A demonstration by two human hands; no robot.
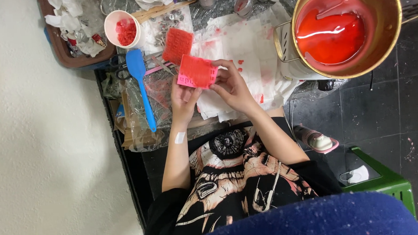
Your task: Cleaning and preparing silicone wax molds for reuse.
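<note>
**Over the stained paper: both hands on a red mould**

Above the tabletop, left hand and right hand fingers pinch a square red textured mould. Just beyond lies a second red mould; blue spatula left; pot of red liquid right.

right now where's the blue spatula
In the head view, the blue spatula lies on the cluttered worktop just left of the left hand, below the white cup of red bits.

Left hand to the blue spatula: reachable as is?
Probably yes. The blue spatula lies uncovered just beside the left hand, nothing between. But that hand helps the right hand hold the pink mould, so it must let go first.
</note>
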